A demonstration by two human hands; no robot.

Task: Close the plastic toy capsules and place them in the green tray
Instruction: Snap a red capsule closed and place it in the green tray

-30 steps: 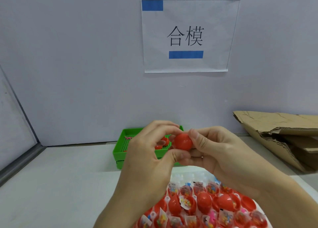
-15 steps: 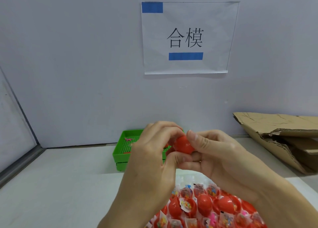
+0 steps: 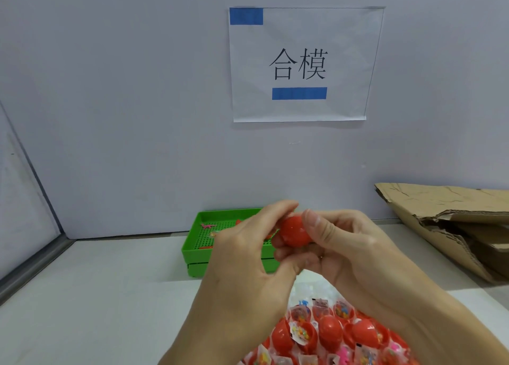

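**Red capsule held between both hands in front of the green tray**

A red capsule (image 3: pixel 293 231) sits between the two hands, raised above the table (image 3: pixel 96 296) and just in front of the green tray's (image 3: pixel 198 250) right part. The left hand (image 3: pixel 242 257) curls round it from the left, fingertips over the top and thumb under it. The right hand (image 3: pixel 355 251) grips it from the right, its thumb lying flat across the capsule's upper right side and its other fingers folded beneath. Both hands are clamped on the capsule; most of its front face shows between the two thumbs. Whether its two halves are fully joined cannot be told, as the fingers cover the seam.

The tray stands against the wall (image 3: pixel 137 117), its floor holding a few small red and pink pieces, partly hidden by the left hand. Nearer than the tray, under the wrists, lies a heap of open red capsules (image 3: pixel 330 334) with small toy packets inside. Right of the tray, well apart, lies flattened cardboard (image 3: pixel 446 216). Above the tray a paper sign (image 3: pixel 300 64) hangs on the wall.

Against half a second ago, the capsule and both hands sit at much the same spot before the tray, and the right thumb has slid further over the capsule's top. The tray and cardboard lie as they did.
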